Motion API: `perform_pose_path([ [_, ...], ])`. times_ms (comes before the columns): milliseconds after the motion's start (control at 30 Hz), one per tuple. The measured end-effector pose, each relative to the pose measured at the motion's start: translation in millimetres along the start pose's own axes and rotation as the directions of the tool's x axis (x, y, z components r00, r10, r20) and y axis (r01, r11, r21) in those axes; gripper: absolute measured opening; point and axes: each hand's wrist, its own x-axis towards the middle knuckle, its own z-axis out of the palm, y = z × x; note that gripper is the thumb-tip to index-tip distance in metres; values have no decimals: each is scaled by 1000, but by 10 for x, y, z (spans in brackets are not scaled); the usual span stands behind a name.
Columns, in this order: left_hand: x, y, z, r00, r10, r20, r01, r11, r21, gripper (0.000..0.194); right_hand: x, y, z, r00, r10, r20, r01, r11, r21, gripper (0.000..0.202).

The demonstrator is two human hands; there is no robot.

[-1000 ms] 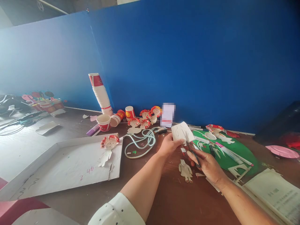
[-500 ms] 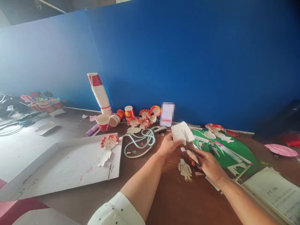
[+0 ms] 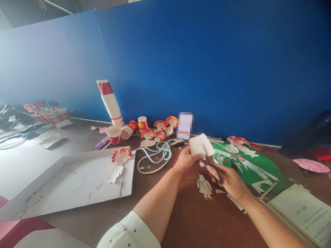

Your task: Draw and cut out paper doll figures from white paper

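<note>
My left hand (image 3: 189,158) pinches the lower left part of a white piece of paper (image 3: 200,144) with a drawn outline on it. In my right hand (image 3: 230,179) is a pair of dark-handled scissors (image 3: 213,168), its blades at the lower edge of the paper. How far the blades are parted is too small to tell. Just below the hands, a cut-out paper figure (image 3: 204,187) lies on the brown table. Paper dolls with red-fringed heads (image 3: 160,124) lie by the blue wall, and another paper doll (image 3: 121,157) rests on the white box lid.
A white box lid (image 3: 77,182) takes up the left. Behind it stand a tall leaning stack of paper cups (image 3: 111,103) and loose cups. A pale cable (image 3: 155,162) lies coiled mid-table. To the right are a green round sheet (image 3: 269,167), an open book (image 3: 302,213) and a pink plate (image 3: 310,165).
</note>
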Motion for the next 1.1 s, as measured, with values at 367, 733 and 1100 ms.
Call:
perform_pose_path([
  [367, -6, 33, 9, 998, 25, -58, -25, 1000, -8, 35, -2, 43, -1, 999, 0, 44, -1, 1000, 18, 46],
  [733, -22, 79, 25, 995, 34, -99, -52, 980, -190, 34, -4, 37, 0, 997, -13, 80, 13, 1000, 5, 45],
  [1100, -38, 64, 23, 996, 42, -80, -52, 991, -120, 32, -30, 1, -6, 999, 19, 44, -21, 999, 48, 53],
])
